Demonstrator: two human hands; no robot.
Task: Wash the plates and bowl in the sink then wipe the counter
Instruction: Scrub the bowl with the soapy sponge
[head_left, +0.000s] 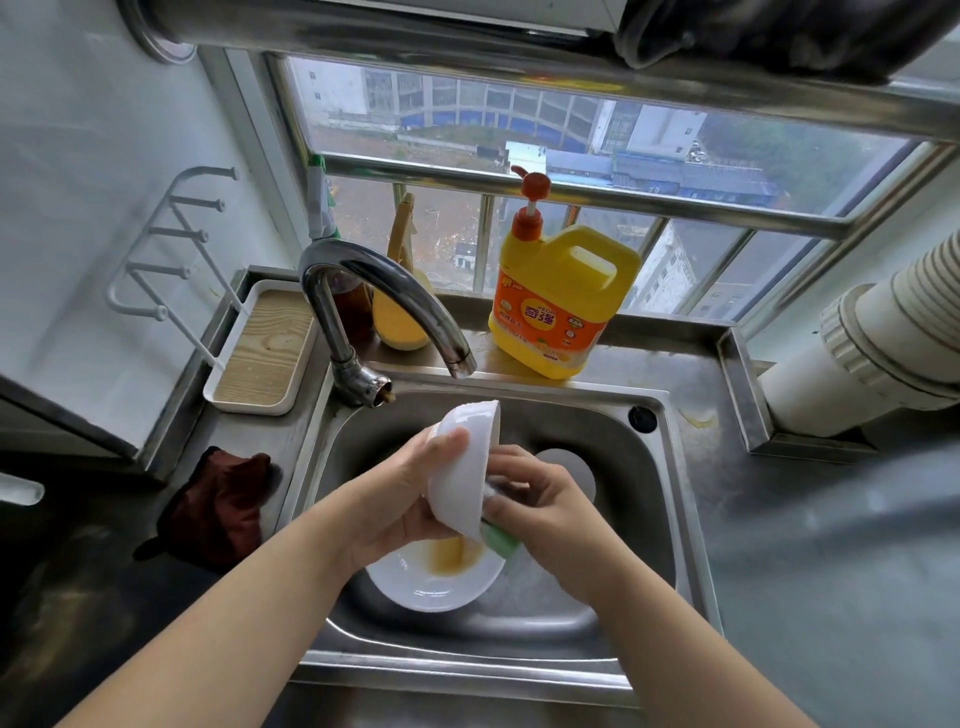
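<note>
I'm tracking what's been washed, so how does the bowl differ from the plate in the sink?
The bowl is held up on edge by both hands; the plate lies flat on the sink floor. The bowl's outside looks clean white; the plate has brown sauce. The bowl is deep, the plate shallow. Both are white.

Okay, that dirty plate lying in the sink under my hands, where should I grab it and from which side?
Probably by the near rim of the plate, coming from your side. It lies tilted in the sink, that rim is bare, and the brown residue sits toward the far part under the bowl and sponge.
</note>
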